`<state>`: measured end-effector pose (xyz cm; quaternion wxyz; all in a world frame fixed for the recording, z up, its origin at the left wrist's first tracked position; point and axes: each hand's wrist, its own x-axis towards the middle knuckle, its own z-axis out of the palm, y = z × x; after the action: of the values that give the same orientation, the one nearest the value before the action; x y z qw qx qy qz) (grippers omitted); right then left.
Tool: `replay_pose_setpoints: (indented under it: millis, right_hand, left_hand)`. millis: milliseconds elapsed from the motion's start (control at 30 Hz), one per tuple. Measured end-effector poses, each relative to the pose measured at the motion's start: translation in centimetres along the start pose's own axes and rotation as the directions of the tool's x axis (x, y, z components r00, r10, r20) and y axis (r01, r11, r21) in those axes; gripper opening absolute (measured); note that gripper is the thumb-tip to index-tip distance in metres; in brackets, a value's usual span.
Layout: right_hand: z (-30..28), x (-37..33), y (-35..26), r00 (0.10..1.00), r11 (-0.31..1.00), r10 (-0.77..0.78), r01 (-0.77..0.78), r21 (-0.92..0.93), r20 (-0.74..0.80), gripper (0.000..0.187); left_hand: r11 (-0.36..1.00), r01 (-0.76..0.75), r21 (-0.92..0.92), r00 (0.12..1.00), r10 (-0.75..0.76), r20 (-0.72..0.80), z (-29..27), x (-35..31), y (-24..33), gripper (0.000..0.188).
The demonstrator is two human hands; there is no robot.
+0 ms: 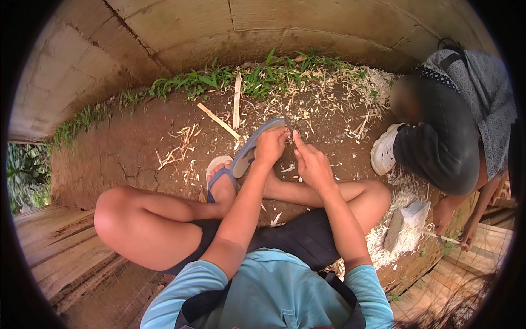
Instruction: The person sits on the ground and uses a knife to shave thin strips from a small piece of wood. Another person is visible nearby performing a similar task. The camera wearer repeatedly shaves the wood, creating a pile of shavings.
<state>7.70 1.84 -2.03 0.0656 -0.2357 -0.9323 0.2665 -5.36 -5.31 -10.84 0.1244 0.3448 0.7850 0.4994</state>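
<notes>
My left hand (270,145) is closed, fingers pinched together beside the raised sole of a blue-grey flip-flop (244,156). What it pinches is too small to make out. Just to its right is my right hand (314,167), its index finger stretched forward and the other fingers curled in. A thin dark strip (289,124), perhaps a blade, shows between the fingertips of both hands; its kind is unclear. Below the hands are my bent legs, and my other foot wears a matching flip-flop (215,185).
Two pale wood strips (236,101) lie on the brown dirt, with wood shavings (183,143) scattered about. Grass lines the wall (307,27). At right a crouching person in a white clog (384,151) holds a thin stick (450,239) near a pale block (406,223). Planks (60,241) lie lower left.
</notes>
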Motion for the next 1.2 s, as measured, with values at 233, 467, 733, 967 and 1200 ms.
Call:
replay_pose_setpoints:
  millis: [233,467,733,967,1200]
  right_hand:
    - [0.52,-0.01,0.25,1.000,1.000,-0.003,0.003,-0.021,0.003,0.050]
    - [0.34,0.03,-0.20,1.000,1.000,0.004,-0.004,-0.012,-0.009,0.052]
    - [0.35,0.08,-0.01,1.000,1.000,-0.001,0.001,0.000,-0.015,0.053]
    - [0.68,0.03,0.33,0.999,1.000,-0.010,0.010,0.015,-0.035,0.049]
    - [0.73,0.14,0.37,1.000,1.000,-0.006,0.007,0.024,-0.031,0.049]
  left_hand:
    - [1.000,-0.008,-0.028,0.999,0.007,-0.032,0.45,-0.13,-0.27,0.013]
    - [1.000,0.011,0.008,1.000,-0.011,-0.008,0.08,-0.11,0.22,0.014]
    - [1.000,0.027,0.002,1.000,-0.027,-0.014,0.22,-0.09,0.12,0.016]
    - [1.000,0.011,0.029,1.000,-0.011,0.002,0.22,-0.11,0.19,0.019]
    - [1.000,0.012,-0.006,1.000,-0.012,-0.022,0.40,-0.15,-0.03,0.016]
